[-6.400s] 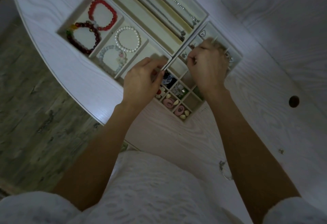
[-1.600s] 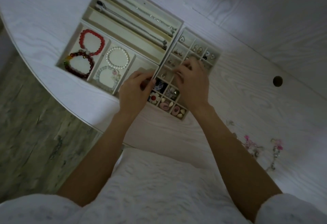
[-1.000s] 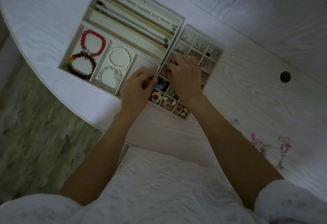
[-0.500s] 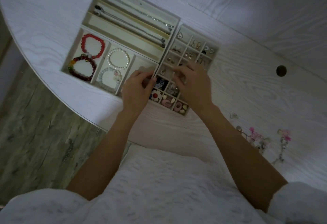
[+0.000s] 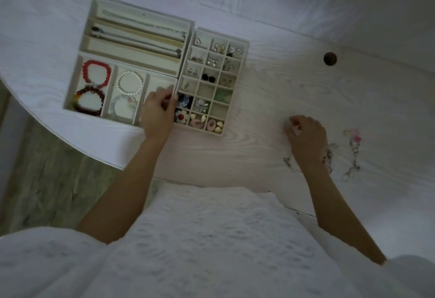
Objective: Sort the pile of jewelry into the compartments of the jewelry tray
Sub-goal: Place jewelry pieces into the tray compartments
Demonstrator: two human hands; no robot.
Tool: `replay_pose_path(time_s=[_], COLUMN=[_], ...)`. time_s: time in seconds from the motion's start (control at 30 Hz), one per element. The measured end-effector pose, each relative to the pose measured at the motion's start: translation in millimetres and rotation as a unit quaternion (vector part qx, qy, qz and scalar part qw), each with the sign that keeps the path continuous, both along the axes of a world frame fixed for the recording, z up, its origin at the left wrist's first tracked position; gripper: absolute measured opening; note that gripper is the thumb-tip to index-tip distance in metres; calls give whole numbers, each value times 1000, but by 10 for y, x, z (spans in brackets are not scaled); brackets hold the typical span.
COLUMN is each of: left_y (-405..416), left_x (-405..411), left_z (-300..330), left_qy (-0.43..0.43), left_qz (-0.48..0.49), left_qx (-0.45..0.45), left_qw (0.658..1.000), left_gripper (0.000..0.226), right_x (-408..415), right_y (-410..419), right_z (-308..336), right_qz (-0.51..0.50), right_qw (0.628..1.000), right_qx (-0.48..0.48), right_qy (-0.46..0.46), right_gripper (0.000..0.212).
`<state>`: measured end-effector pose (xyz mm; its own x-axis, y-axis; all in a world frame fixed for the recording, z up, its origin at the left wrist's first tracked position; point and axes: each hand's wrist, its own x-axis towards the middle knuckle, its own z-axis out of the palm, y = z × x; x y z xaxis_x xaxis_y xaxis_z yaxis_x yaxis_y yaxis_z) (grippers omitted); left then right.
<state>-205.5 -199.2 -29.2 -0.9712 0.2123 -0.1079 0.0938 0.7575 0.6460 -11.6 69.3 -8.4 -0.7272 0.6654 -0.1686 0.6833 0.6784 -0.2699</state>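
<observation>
A pale, whitewashed wood-grain surface fills most of the view, seen from above in dim, cool, bluish light. Its near left edge curves in a rounded sweep. A small, dark round hole is cut into the surface towards the far right. Below the curved edge, at lower left, lies a floor of weathered grey-brown wood planks. The far right corner falls into soft shadow.

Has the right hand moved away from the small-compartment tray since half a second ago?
Yes. The right hand has left the small-compartment tray and now lies on the table, to the tray's right, near the loose jewelry.
</observation>
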Motion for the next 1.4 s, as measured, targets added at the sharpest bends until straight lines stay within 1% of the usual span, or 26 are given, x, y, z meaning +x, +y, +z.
replay_pose_path(time_s=[0.07, 0.13, 0.23, 0.37, 0.53, 0.7, 0.73, 0.77, 0.83, 0.87, 0.93, 1.0, 1.07, 1.13, 1.17, 1.23, 1.27, 1.37, 1.4], left_y=[-10, -11, -13, 3, 3, 2, 4, -3, -4, -1, 2, 12, 12, 10, 7, 6, 4, -6, -6], left_x=[-8, -6, -7, -1, 6, 11, 12, 9, 9, 14, 16, 21, 10, 10, 9, 10, 6, -19, -24], left_z=[-20, -29, -32, -14, 3, 2, -3, -6, -7, -2, 1, 14, 28, 41, 40, 43, 41, 41, 47], left_qy=[5, 7, 10, 7, 13, 25, 24, 22, 17, 16, 15, 9, 4, 2, 2, -2, -6, -18, -22], left_qz=[-7, -15, -18, -14, -7, -13, -12, -9, -5, -3, 1, 2, 3, 2, 1, 1, 2, 1, 0], left_qx=[1, 5, 5, -3, -2, 5, 6, 7, 9, 10, 11, 14, 16, 17, 19, 22, 22, 23, 21], left_qw=[1000, 1000, 1000, 1000, 1000, 1000, 1000, 1000, 1000, 1000, 1000, 1000, 1000, 1000, 1000, 1000, 1000, 1000, 1000], left_gripper=[27, 27, 27, 27, 26, 25, 25, 25, 26, 26, 27, 27, 27, 26, 26, 26, 26, 26, 25], right_x=[-81, -120, -162, -264, -362, -386, -402, -441, -535, -593, -735, -857, -950, -994, -1009, -1035, -1053, -1121, -1136], right_y=[-30, -68, -162, -313, -365, -356, -355, -363, -405, -434, -508, -596, -669, -707, -715, -719, -731, -819, -860], right_z=[7, -2, -21, -29, -23, -19, -2, 19, 90, 129, 172, 185, 162, 141, 132, 126, 138, 143, 145], right_qz=[2, -6, 0, 46, 44, 33, 25, 7, -43, -55, -38, -1, 53, 129, 180, 277, 309, 361, 362], right_qw=[1000, 1000, 998, 996, 991, 982, 978, 967, 928, 910, 899, 907, 926, 946, 953, 949, 943, 929, 930], right_qx=[-2, -24, -62, -60, -107, -151, -171, -214, -324, -363, -391, -380, -336, -263, -211, -102, -65, 8, 23], right_qy=[-14, -17, 14, 43, 62, 106, 118, 135, 178, 194, 196, 184, 164, 139, 125, 110, 102, 78, 63], right_gripper=[19, 18, 15, 8, 7, 6, 4, 3, 6, 7, 8, 11, 11, 11, 11, 10, 9, 2, 10])
